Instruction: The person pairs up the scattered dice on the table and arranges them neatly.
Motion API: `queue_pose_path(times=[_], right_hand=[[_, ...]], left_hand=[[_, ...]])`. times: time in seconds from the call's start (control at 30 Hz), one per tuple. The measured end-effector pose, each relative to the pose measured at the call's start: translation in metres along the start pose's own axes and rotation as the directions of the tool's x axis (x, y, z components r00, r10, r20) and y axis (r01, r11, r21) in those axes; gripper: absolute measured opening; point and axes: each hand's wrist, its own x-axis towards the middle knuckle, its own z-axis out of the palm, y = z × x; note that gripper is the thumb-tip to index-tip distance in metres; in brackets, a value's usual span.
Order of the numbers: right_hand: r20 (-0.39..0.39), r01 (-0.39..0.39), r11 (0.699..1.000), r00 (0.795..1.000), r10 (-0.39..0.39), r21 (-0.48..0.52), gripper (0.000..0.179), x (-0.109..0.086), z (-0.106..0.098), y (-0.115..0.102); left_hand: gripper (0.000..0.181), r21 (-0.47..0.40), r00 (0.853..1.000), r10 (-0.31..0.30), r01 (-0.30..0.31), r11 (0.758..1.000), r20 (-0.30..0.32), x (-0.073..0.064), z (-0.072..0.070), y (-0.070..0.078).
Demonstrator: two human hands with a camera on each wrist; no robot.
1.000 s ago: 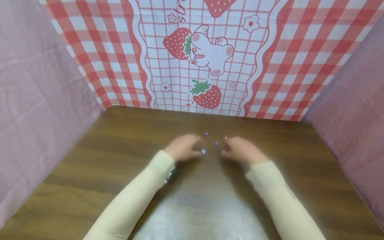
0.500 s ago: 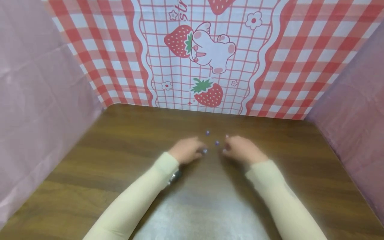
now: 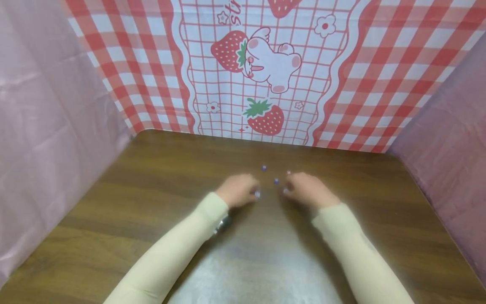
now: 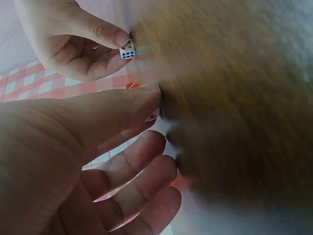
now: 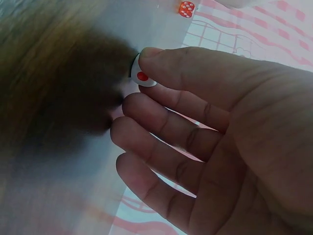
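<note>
Between the thumb and index finger of my left hand point(image 3: 238, 190) is a small white die point(image 4: 153, 116), mostly covered by the thumb in the left wrist view. My right hand point(image 3: 309, 189) pinches another white die point(image 5: 142, 76), a red dot showing on one face. In the left wrist view that die point(image 4: 127, 49) also shows blue dots, held in the right hand's fingertips. Both hands are low over the brown wooden table point(image 3: 243, 245), facing each other with a narrow gap between.
Two small dark bluish dice-like cubes, a far one point(image 3: 264, 168) and a nearer one point(image 3: 276, 181), lie between and beyond the hands. A red die point(image 5: 186, 9) shows in the right wrist view. A strawberry-print cloth point(image 3: 243, 84) hangs behind; pink cloth point(image 3: 49, 126) walls the sides.
My left fingers have closed on the white die in front of them and drawn it slightly left and nearer. The right hand has stayed nearly still. The head view has shifted a little.
</note>
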Motion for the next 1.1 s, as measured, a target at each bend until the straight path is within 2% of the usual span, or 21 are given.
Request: queue_pose_path(times=[0.43, 0.67, 0.93, 1.1], right_hand=[[-0.004, 0.007, 1.000, 1.000, -0.007, 0.013, 0.013, -0.0001, 0.0000, 0.0017], [-0.046, 0.021, 1.000, 0.999, -0.021, -0.006, 0.014, 0.0020, -0.0011, 0.0027], [-0.059, 0.011, 1.000, 0.998, -0.010, 0.020, 0.012, 0.0025, -0.0028, -0.0016], [-0.090, 0.001, 0.999, 0.996, 0.003, 0.044, 0.012, 0.0014, -0.0029, 0.0010]], left_hand=[[0.017, -0.002, 1.000, -0.022, 0.022, 1.000, 0.013, 0.0009, 0.0009, -0.0009], [0.016, -0.024, 0.999, -0.032, 0.033, 0.999, 0.008, -0.0005, 0.0005, -0.0004], [0.016, -0.004, 1.000, -0.028, 0.028, 1.000, -0.003, -0.0033, -0.0014, -0.0011], [0.014, -0.064, 0.999, -0.043, 0.041, 0.997, -0.033, -0.0039, -0.0061, -0.0013]])
